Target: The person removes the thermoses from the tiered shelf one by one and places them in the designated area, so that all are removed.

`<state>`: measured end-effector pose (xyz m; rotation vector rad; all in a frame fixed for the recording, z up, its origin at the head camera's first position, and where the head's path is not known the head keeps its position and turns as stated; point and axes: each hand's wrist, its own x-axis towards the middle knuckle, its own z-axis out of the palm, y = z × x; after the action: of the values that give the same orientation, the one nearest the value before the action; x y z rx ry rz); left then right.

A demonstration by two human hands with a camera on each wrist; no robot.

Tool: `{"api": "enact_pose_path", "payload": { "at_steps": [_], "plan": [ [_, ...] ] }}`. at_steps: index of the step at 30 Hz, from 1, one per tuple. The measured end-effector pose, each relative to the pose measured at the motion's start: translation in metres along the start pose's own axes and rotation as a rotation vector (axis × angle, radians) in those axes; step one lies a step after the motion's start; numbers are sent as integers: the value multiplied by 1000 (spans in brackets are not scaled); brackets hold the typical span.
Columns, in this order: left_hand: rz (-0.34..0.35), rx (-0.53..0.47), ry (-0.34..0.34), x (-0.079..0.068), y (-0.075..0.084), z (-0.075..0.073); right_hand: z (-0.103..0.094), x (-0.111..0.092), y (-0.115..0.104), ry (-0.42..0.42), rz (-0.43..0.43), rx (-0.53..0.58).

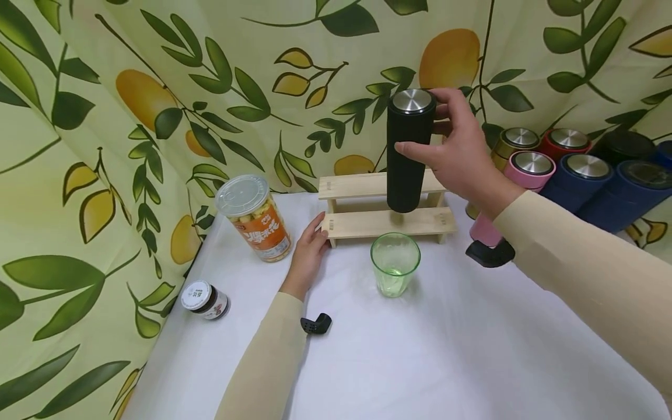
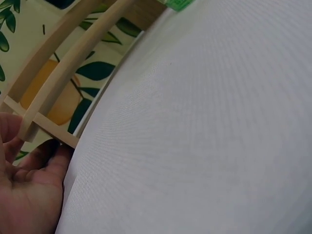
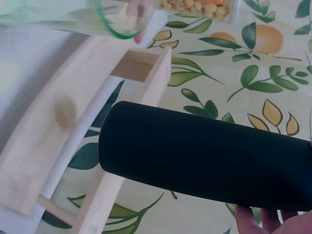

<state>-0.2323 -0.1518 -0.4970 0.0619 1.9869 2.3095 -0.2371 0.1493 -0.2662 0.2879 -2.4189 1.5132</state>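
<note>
A black thermos flask [image 1: 408, 157] with a silver lid is held upright by my right hand [image 1: 462, 149], thumb on the near side. It hangs over a two-step wooden rack [image 1: 388, 223]; in the right wrist view the flask [image 3: 204, 151] has its base above the boards. My left hand [image 1: 308, 256] touches the left end of the rack's lower step, and in the left wrist view the fingers [image 2: 36, 165] lie at the end of the wooden frame [image 2: 63, 80]. Just before the rack stands a green-tinted glass [image 1: 395, 265].
Left of the rack stand a clear tub of snacks with an orange label [image 1: 261, 230] and a small jar with a white lid [image 1: 206, 300]. Several more flasks, including a pink one [image 1: 527, 175] and a blue one [image 1: 577, 181], crowd the right side. A patterned curtain [image 1: 294, 58] hangs behind.
</note>
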Motion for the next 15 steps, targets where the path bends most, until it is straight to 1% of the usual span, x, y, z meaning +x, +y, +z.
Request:
{"api": "enact_pose_path", "payload": {
  "at_steps": [8, 15],
  "plan": [
    [-1, -17, 7, -1, 0, 1, -24, -27, 9, 43, 9, -45],
    [1, -25, 11, 1, -1, 1, -42, -50, 22, 53, 28, -78]
  ]
}}
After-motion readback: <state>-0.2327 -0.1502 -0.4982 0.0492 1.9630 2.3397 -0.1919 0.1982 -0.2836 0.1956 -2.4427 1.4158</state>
